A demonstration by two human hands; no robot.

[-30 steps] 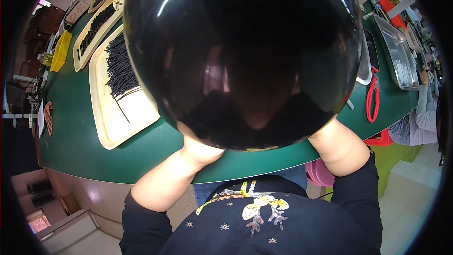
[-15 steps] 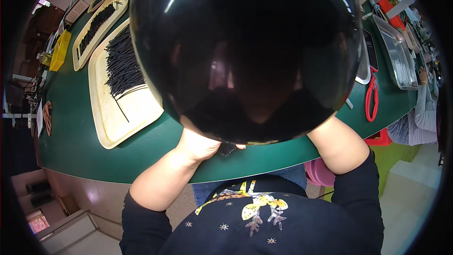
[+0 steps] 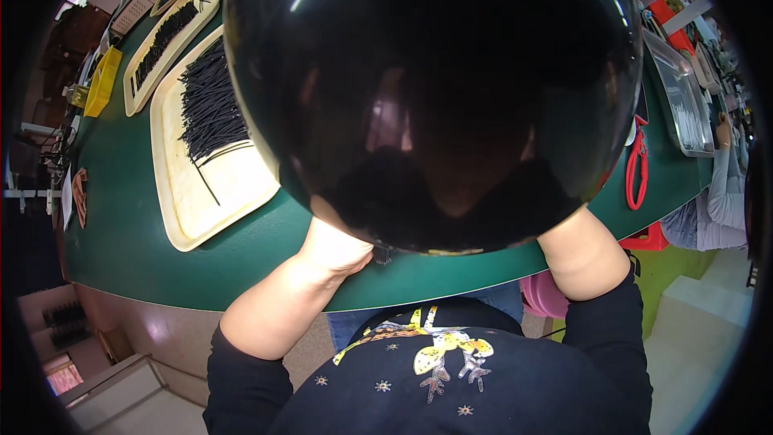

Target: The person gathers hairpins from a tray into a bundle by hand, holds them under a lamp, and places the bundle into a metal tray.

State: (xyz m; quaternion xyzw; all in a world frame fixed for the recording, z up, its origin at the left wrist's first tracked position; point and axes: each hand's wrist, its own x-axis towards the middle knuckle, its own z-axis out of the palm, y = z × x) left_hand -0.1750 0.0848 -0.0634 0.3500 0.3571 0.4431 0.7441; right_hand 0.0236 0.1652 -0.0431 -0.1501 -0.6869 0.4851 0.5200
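A large glossy black dome (image 3: 435,89) fills the middle of the view and hides most of both hands. The heel of my left hand (image 3: 334,246) shows at the dome's lower left rim, resting at the near edge of the green table (image 3: 129,234). Its fingers are hidden. A small dark piece (image 3: 382,255) pokes out right beside it. My right forearm (image 3: 581,254) runs under the dome's lower right rim, and that hand is hidden.
A cream tray (image 3: 213,185) with several thin black sticks lies to the left, with a second such tray (image 3: 165,36) behind it. Red-handled pliers (image 3: 636,169) and a metal tray (image 3: 684,101) lie to the right. Another person's sleeve (image 3: 725,193) is at the far right.
The black dome has shifted slightly to the right. A bit more of my left hand shows, and the small dark piece has come into view beside it.
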